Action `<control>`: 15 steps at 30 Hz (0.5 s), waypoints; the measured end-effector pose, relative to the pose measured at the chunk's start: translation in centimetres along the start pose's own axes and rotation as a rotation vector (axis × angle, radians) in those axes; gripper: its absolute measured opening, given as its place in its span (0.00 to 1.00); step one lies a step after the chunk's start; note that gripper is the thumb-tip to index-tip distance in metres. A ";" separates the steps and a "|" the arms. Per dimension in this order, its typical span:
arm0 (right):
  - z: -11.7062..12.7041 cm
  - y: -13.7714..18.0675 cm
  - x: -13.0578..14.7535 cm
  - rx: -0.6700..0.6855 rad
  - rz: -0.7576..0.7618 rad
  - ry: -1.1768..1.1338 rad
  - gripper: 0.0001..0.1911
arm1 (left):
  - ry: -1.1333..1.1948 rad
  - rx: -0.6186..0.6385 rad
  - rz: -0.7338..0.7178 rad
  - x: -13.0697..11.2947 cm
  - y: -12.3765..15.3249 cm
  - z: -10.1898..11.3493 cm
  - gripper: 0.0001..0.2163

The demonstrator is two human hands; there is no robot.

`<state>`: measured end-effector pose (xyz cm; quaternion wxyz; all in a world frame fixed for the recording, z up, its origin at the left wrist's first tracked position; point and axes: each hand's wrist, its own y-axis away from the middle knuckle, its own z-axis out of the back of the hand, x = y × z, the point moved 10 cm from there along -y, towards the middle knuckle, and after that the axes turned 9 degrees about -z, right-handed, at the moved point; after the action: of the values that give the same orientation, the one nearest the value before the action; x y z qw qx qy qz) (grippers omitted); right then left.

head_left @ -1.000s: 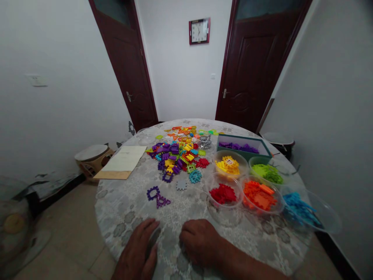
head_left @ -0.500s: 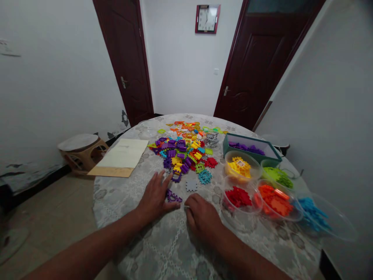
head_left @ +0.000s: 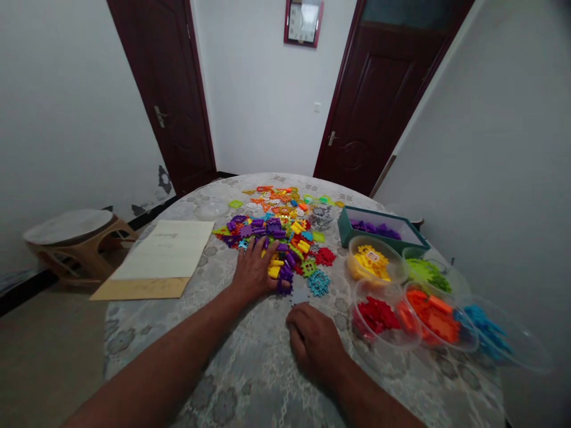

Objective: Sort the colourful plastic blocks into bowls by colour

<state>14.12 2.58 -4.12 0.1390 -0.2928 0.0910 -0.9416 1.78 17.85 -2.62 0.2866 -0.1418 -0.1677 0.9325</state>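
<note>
My left hand (head_left: 255, 272) lies open with its fingers spread on the near left side of a mixed pile of plastic building pieces (head_left: 272, 227). Purple and yellow pieces show around its fingertips, and its thumb touches a purple toothed piece (head_left: 285, 284). Closer to me, my right hand (head_left: 316, 336) rests on the cloth with its fingers curled closed; whatever they may hold is hidden. A grey square piece (head_left: 300, 296) lies just beyond its knuckles. Beyond that is a turquoise gear-shaped piece (head_left: 319, 283).
To the right stand tubs of yellow (head_left: 372, 261), red (head_left: 378, 318), orange (head_left: 435, 318), green (head_left: 428, 272) and blue (head_left: 486, 330) pieces. A green box (head_left: 357, 236) holds purple pieces. Paper (head_left: 165, 249) lies left on the patterned tablecloth (head_left: 263, 368); a stool (head_left: 71, 229) stands beyond.
My left hand has moved forward onto the pile. The purple piece beside it on the cloth no longer shows there. My right hand stays closed near the grey piece. The view has shifted slightly.
</note>
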 end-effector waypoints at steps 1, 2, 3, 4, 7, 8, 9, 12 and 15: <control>0.1 -0.1 0.0 0.000 0.001 -0.014 0.10 | -0.001 -0.001 0.009 -0.1 -0.1 0.1 0.54; 0.1 -0.1 -0.1 -0.003 0.002 -0.029 0.10 | -0.002 -0.001 0.018 -0.3 -0.2 0.2 0.53; 0.2 -0.2 -0.1 -0.007 0.002 -0.044 0.10 | -0.003 0.000 0.025 -0.4 -0.3 0.4 0.52; 0.3 -0.3 -0.2 -0.013 0.001 -0.059 0.11 | -0.002 0.002 0.029 -0.5 -0.5 0.5 0.50; 0.5 -0.3 -0.1 -0.019 0.010 -0.094 0.11 | 0.001 0.013 0.041 -0.8 -1.1 1.0 0.45; 0.5 -0.3 -0.1 -0.018 0.013 -0.098 0.11 | 0.000 0.015 0.051 -0.9 -1.3 1.0 0.44; 0.5 -0.3 0.0 -0.017 0.015 -0.098 0.11 | -0.002 0.017 0.066 -1.0 -1.4 1.1 0.43; 0.6 -0.4 0.2 -0.014 0.011 -0.083 0.10 | -0.006 0.023 0.138 -1.2 -1.6 0.9 0.45; 0.8 -0.4 0.3 -0.008 0.003 -0.071 0.10 | -0.011 0.014 0.193 -1.8 -1.4 0.8 0.45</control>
<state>14.25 2.80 -3.25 0.1422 -0.3263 0.0903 -0.9301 3.63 17.69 -1.08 0.1956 -0.1504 -0.1481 0.9577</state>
